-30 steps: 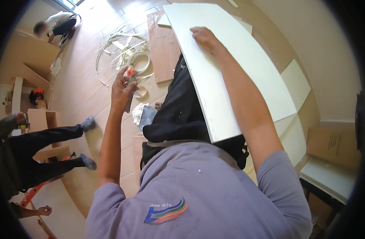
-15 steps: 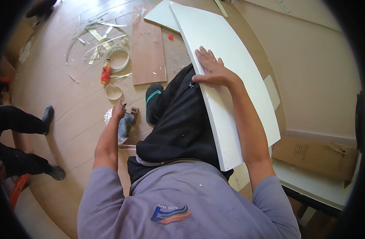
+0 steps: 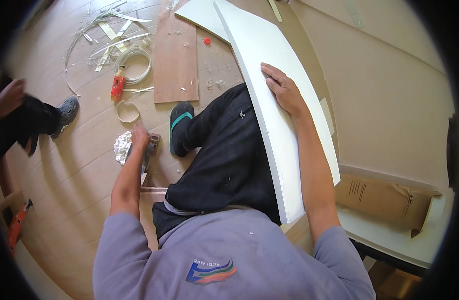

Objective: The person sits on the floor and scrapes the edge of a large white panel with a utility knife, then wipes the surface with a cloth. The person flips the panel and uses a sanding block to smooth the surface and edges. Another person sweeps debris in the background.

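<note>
Under the right hand (image 3: 285, 95), which lies flat with its fingers close together, is the white panel (image 3: 272, 50), seemingly propped on the thigh (image 3: 229, 150). Well to the left of that hand, the left hand (image 3: 141, 136) is down beside white scraps (image 3: 121, 145) and a wooden block (image 3: 155, 139); I cannot tell what, if anything, it pinches. Should the right hand ease off or the thigh shift, the panel could slide, having little else visibly steadying it

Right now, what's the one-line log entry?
left hand: beside white scraps, grip unclear | right hand: on white board | pale coil: on floor
</note>
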Action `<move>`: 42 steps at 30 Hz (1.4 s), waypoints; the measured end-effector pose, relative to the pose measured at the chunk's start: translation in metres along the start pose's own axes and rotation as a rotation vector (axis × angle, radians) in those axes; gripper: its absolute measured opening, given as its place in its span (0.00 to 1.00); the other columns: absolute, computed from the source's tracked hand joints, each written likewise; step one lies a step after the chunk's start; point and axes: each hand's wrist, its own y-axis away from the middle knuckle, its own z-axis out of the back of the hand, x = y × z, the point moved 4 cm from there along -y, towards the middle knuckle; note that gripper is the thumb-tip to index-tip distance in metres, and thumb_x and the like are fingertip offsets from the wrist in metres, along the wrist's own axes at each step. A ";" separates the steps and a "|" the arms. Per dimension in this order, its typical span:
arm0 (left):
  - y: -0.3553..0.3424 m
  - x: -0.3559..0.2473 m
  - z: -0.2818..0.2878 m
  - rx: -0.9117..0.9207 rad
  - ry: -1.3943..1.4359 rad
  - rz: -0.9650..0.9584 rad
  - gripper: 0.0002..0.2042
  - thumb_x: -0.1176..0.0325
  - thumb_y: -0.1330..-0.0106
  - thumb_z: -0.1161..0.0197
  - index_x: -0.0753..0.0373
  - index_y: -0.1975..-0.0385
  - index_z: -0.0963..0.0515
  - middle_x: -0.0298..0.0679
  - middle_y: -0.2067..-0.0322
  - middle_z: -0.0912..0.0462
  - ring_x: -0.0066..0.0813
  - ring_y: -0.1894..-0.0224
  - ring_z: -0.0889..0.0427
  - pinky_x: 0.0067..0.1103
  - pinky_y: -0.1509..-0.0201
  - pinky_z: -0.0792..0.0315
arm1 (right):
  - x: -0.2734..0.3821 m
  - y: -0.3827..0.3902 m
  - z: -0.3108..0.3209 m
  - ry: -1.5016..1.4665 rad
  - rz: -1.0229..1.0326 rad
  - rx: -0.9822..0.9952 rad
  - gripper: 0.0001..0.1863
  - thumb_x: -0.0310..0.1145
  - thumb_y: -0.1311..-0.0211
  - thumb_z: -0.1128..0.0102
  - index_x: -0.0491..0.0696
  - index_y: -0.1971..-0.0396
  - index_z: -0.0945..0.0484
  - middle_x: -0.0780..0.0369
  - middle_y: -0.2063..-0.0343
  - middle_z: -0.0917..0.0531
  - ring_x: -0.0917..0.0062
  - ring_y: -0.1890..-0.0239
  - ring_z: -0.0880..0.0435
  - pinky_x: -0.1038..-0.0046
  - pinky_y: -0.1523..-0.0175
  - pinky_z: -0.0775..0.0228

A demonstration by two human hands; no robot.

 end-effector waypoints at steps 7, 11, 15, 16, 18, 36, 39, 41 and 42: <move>0.034 -0.301 0.165 -0.243 0.695 -0.841 0.19 0.64 0.25 0.46 0.57 0.36 0.27 0.48 0.33 0.31 0.49 0.29 0.36 0.35 0.28 0.40 | -0.004 -0.009 0.007 -0.191 -0.127 -0.026 0.21 0.26 0.32 0.48 0.44 0.40 0.22 0.59 0.39 0.21 0.72 0.39 0.23 0.74 0.31 0.38; 0.052 -0.403 0.178 -0.304 0.449 -1.028 0.22 0.54 0.24 0.50 0.55 0.34 0.29 0.46 0.31 0.34 0.52 0.26 0.43 0.46 0.24 0.54 | -0.008 -0.019 0.000 -0.573 -0.177 -0.021 0.23 0.27 0.31 0.48 0.40 0.38 0.26 0.59 0.42 0.20 0.73 0.40 0.23 0.74 0.34 0.36; 0.100 -0.427 0.169 -0.197 0.330 -1.079 0.26 0.49 0.26 0.50 0.52 0.32 0.32 0.45 0.30 0.35 0.54 0.25 0.47 0.56 0.25 0.62 | -0.017 -0.017 0.007 -0.790 -0.200 -0.164 0.22 0.29 0.29 0.50 0.40 0.37 0.29 0.57 0.40 0.21 0.73 0.38 0.25 0.71 0.33 0.38; 0.130 -0.429 0.167 -0.177 0.327 -1.188 0.28 0.49 0.28 0.48 0.51 0.31 0.33 0.45 0.30 0.36 0.53 0.24 0.49 0.56 0.25 0.64 | -0.021 -0.011 0.012 -0.802 -0.211 -0.205 0.23 0.29 0.29 0.51 0.40 0.36 0.31 0.56 0.39 0.22 0.71 0.36 0.27 0.70 0.32 0.39; 0.192 -0.432 0.170 -0.067 0.212 -1.293 0.32 0.45 0.35 0.42 0.51 0.32 0.32 0.45 0.31 0.35 0.51 0.26 0.46 0.55 0.25 0.64 | -0.024 -0.008 0.013 -0.825 -0.201 -0.234 0.24 0.30 0.28 0.52 0.41 0.35 0.33 0.55 0.38 0.23 0.70 0.33 0.29 0.68 0.31 0.41; 0.179 -0.395 0.197 0.282 -0.011 -1.547 0.33 0.39 0.31 0.51 0.50 0.30 0.35 0.39 0.27 0.39 0.44 0.24 0.46 0.50 0.22 0.58 | -0.010 0.011 0.021 -0.784 -0.162 -0.223 0.25 0.30 0.30 0.52 0.43 0.34 0.32 0.58 0.38 0.23 0.72 0.33 0.29 0.69 0.30 0.43; 0.110 -0.374 0.196 0.149 -0.133 -1.393 0.35 0.39 0.33 0.47 0.47 0.28 0.38 0.35 0.25 0.42 0.43 0.22 0.49 0.52 0.23 0.60 | -0.003 0.031 0.016 -0.765 -0.097 -0.218 0.25 0.27 0.32 0.50 0.42 0.35 0.31 0.58 0.38 0.23 0.72 0.33 0.29 0.69 0.28 0.44; 0.056 -0.358 0.191 0.039 -0.171 -1.271 0.35 0.43 0.33 0.43 0.46 0.27 0.39 0.35 0.24 0.45 0.42 0.21 0.52 0.53 0.23 0.61 | -0.009 0.039 0.020 -0.594 -0.017 -0.249 0.25 0.26 0.32 0.49 0.43 0.36 0.29 0.58 0.39 0.22 0.71 0.33 0.29 0.69 0.28 0.43; 0.021 -0.346 0.191 -0.198 -0.222 -1.267 0.34 0.46 0.32 0.42 0.47 0.27 0.38 0.36 0.24 0.43 0.40 0.21 0.52 0.53 0.24 0.58 | -0.014 0.048 0.012 -0.523 0.001 -0.236 0.24 0.25 0.33 0.49 0.43 0.36 0.29 0.58 0.39 0.22 0.71 0.33 0.28 0.69 0.27 0.43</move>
